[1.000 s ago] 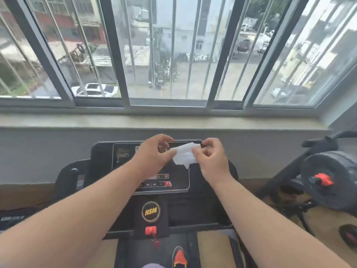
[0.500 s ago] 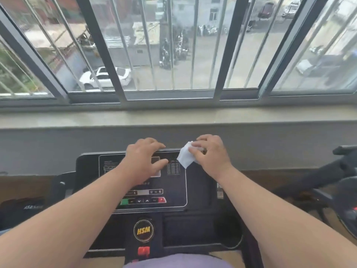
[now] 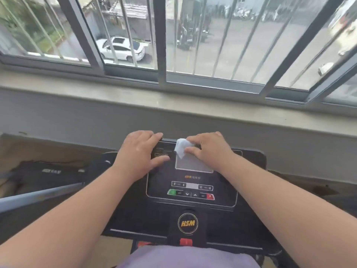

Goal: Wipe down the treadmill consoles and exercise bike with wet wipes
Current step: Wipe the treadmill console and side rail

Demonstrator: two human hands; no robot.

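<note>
A black treadmill console (image 3: 193, 190) with a grey display and a row of green and red buttons fills the lower middle of the head view. My right hand (image 3: 210, 149) pinches a folded white wet wipe (image 3: 181, 147) between thumb and fingers and holds it on the console's top edge, just above the display. My left hand (image 3: 137, 153) lies flat on the upper left of the console, fingers spread over its top edge, holding nothing.
A grey window sill (image 3: 173, 101) and barred window run right behind the console. A second black treadmill (image 3: 52, 171) sits to the left with a grey rail (image 3: 38, 196) in front of it. A round HSM badge (image 3: 187, 223) and red safety clip (image 3: 185, 242) sit below the buttons.
Both hands came down from mid-air onto the console. My left hand let go of the wipe and settled flat on the console; my right hand carried the wipe to the top edge. The view moved closer.
</note>
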